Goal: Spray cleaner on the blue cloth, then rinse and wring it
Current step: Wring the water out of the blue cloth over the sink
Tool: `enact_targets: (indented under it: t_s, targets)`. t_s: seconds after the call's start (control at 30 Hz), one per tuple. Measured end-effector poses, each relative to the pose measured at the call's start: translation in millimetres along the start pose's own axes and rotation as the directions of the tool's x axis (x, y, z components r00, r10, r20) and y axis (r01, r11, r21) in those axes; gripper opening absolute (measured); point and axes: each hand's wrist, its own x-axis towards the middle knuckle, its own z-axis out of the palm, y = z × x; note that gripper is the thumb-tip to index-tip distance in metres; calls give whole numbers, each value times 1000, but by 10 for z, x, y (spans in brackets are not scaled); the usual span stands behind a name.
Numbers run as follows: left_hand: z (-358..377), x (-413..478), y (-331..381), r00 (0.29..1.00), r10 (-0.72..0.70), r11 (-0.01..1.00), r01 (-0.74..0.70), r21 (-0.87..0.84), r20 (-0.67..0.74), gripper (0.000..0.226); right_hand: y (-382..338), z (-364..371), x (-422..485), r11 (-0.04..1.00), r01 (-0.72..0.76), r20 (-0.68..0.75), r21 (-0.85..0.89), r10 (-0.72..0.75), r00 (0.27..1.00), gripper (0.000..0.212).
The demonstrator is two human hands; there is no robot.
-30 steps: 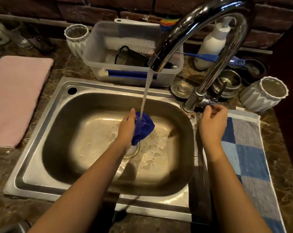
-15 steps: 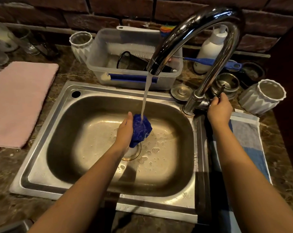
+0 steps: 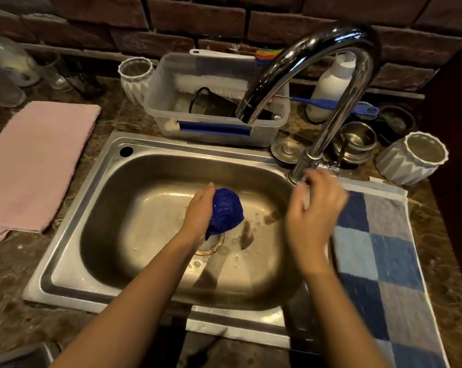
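Observation:
The wet blue cloth (image 3: 227,208) is bunched into a ball, and my left hand (image 3: 199,211) grips it over the drain in the steel sink (image 3: 73,256). No water comes from the chrome faucet (image 3: 312,57) arching above. My right hand (image 3: 314,208) hovers blurred over the sink's right rim, just below the faucet base, with its fingers relaxed and holding nothing. A white bottle (image 3: 330,88) stands behind the faucet; I cannot tell whether it is the cleaner.
A clear plastic bin (image 3: 214,128) with brushes sits behind the sink. White ribbed cups (image 3: 135,75) (image 3: 413,158) stand at either side, metal bowls (image 3: 355,142) near the faucet. A pink towel (image 3: 36,160) lies left, a blue checked towel (image 3: 383,256) right.
The water stream has stopped. My right hand left the faucet handle and moved down toward the sink. My left hand still holds the cloth in the same place.

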Motion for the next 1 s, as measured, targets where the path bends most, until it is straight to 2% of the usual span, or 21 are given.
enact_targets:
  t_s: [0.03,0.1,0.13,0.17,0.27,0.33,0.47,0.57,0.63,0.73,0.8,0.87,1.0]
  targets:
    - [-26,-41,22,1000,-16,999,17,-42,25,27,-151,56,-233,996,65,177,64,-76,981,43]
    - [-54,-139,36,994,-34,997,41,-63,101,32,-356,212,-537,975,173,500,141,-221,837,56]
    - [-62,-194,40,991,-35,997,43,-63,127,34,-427,279,-582,968,181,580,176,-251,775,61]
    - [-70,-243,45,989,-35,996,47,-79,146,34,-478,325,-564,964,173,612,202,-263,746,65]
    - [-122,-350,98,982,-16,985,47,-165,190,34,-594,333,-420,960,193,610,204,-279,742,71]
    - [-143,-426,157,981,10,986,24,-168,195,34,-661,280,-374,963,192,592,190,-268,760,66]
    - [-111,-583,262,993,53,993,-41,-113,110,35,-776,199,-340,986,137,615,92,-165,771,45]
    - [-85,-632,298,997,71,994,-70,-80,9,29,-842,168,-344,986,164,576,14,-142,805,46]
    - [-72,-659,308,991,122,992,-124,-18,-50,26,-892,142,-350,988,153,553,-30,-111,826,49]
    - [-75,-702,323,952,283,948,-260,184,-114,35,-934,145,-374,970,224,564,-99,-131,815,35]
    - [-105,-736,333,909,397,874,-334,353,-123,41,-963,124,-388,983,164,560,-85,-89,823,32]
    - [-130,-787,337,875,472,801,-374,467,-109,46,-984,102,-400,993,98,595,-66,-40,803,39]
    - [-167,-862,340,826,556,711,-417,566,-90,51,-1073,47,-429,999,-32,614,-40,50,788,50]
